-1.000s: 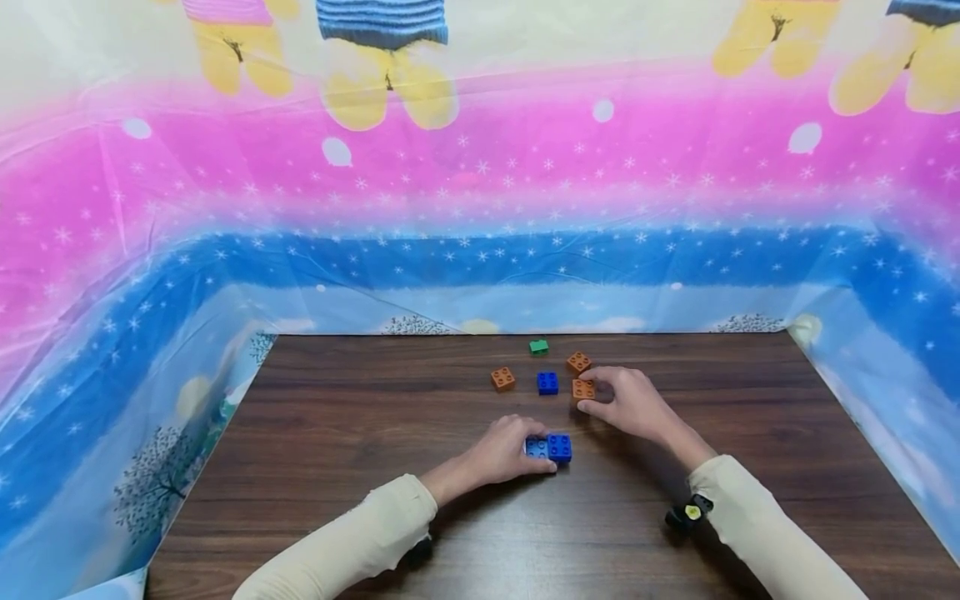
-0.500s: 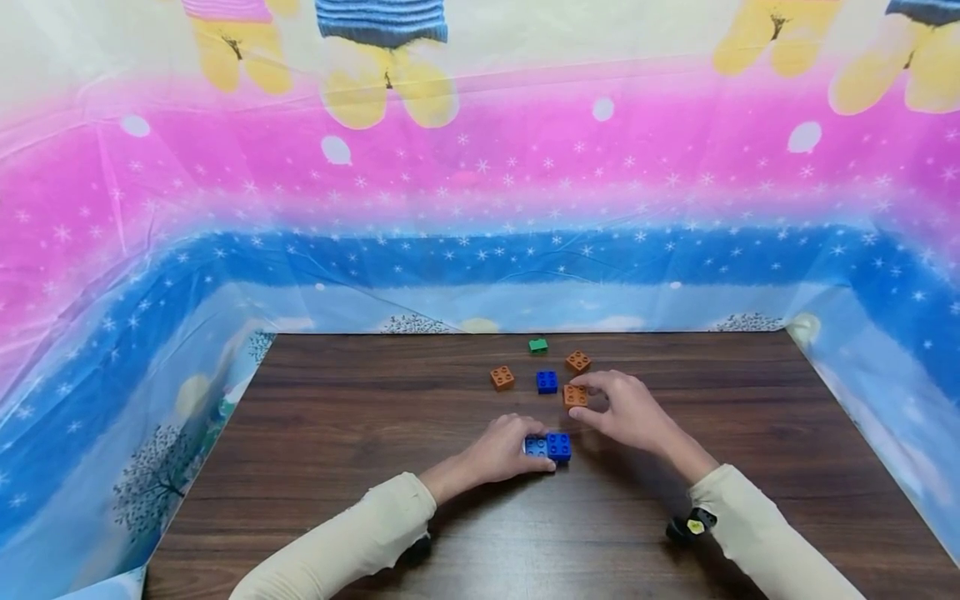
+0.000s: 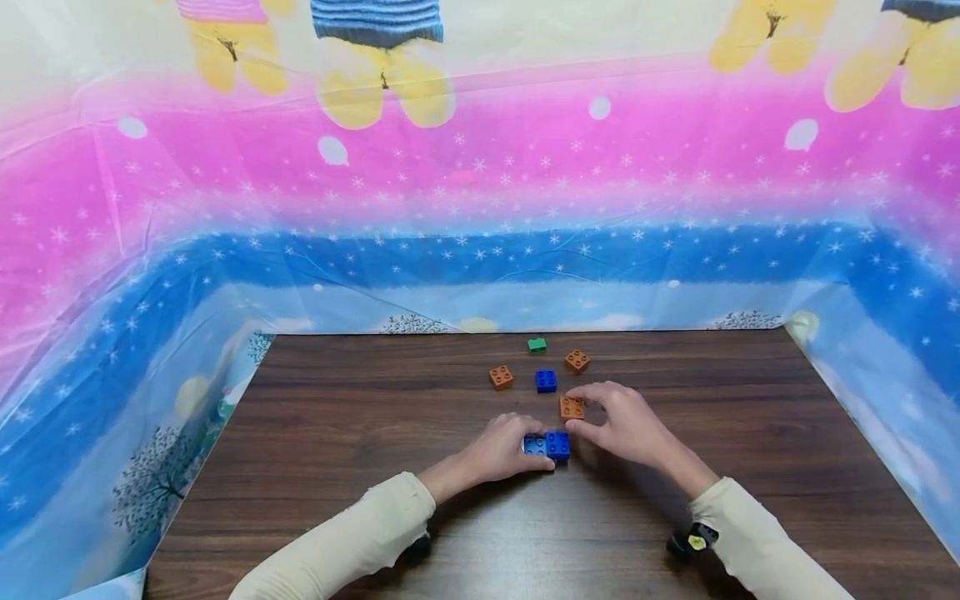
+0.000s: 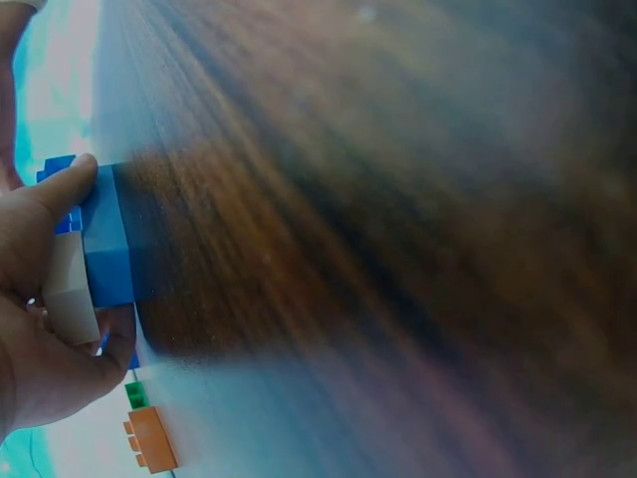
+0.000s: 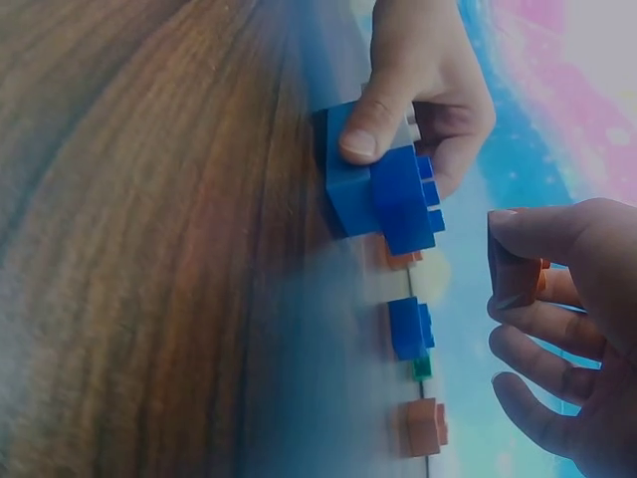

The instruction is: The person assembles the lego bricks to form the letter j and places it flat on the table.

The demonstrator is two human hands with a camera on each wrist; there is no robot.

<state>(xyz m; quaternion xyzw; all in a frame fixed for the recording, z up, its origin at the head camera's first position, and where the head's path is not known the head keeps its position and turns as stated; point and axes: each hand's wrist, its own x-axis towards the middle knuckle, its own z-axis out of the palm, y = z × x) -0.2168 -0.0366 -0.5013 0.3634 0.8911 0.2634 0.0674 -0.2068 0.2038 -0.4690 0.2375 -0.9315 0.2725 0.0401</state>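
My left hand [image 3: 504, 450] grips a small stack of toy building bricks on the brown table. The stack has a blue base brick [image 4: 109, 244] with a white brick [image 4: 70, 289] and a dark blue brick [image 3: 557, 446] side by side on top. Just behind and right of the stack, my right hand [image 3: 626, 421] pinches an orange brick [image 3: 572, 407] between thumb and fingers. In the right wrist view this held orange brick [image 5: 516, 264] is off the table, apart from the stack, its studs turned away from the tabletop.
Beyond the hands lie a loose blue brick [image 3: 546, 381], an orange brick [image 3: 501, 377] to its left, another orange brick [image 3: 577, 361] behind right, and a green brick [image 3: 537, 345] near the far edge. A printed cloth [image 3: 480, 258] surrounds the wooden table [image 3: 337, 392].
The right hand has carried its orange brick toward the person and slightly left, nearer the stack. The left hand and its stack have stayed almost still.
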